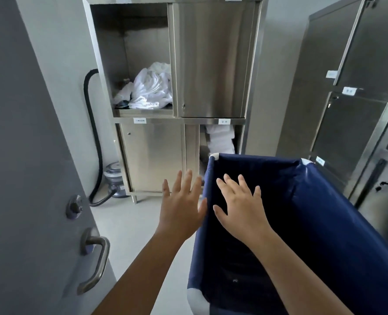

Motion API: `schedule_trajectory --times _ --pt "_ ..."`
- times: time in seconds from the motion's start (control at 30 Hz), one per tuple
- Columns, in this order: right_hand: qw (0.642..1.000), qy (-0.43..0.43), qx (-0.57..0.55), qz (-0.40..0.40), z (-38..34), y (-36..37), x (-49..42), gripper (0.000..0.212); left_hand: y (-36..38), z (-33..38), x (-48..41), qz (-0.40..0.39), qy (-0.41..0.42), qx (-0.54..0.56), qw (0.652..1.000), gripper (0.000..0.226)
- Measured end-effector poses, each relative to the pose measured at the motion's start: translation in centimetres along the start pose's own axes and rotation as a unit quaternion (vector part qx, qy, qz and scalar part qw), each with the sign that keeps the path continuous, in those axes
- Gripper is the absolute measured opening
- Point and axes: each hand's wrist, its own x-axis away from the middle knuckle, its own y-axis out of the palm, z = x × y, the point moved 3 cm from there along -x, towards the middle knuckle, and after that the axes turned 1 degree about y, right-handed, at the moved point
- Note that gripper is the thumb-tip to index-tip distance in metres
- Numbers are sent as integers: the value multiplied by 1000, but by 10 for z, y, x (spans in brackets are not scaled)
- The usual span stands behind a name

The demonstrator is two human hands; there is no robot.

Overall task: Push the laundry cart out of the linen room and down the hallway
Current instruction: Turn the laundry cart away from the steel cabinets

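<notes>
Two steel linen cabinets (pixel 211 64) stand beyond the fingertips; grey door (pixel 29 155) with lever handle (pixel 96 258) left of the left hand. Laundry cart (pixel 325 223), navy fabric over a frame, sits under and right of the fingers, apparently empty: likely light, rolls easily, sides soft and yielding. Best hold: the stiff padded rim (pixel 205 201), not the cloth. Left hand (pixel 180 208) outside that rim, right hand (pixel 240 208) over the bin; all fingers spread apart, gripping nothing. White linen (pixel 152 89) on the shelf beyond.
</notes>
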Motion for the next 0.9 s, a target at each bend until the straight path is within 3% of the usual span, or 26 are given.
schedule_trajectory --times 0.4,0.9 --pt "996 88 30 8 10 40 -93 65 68 -38 -92 -23 57 59 996 56" --pt "998 55 26 -19 25 84 -182 64 107 -69 -152 10 42 17 999 53"
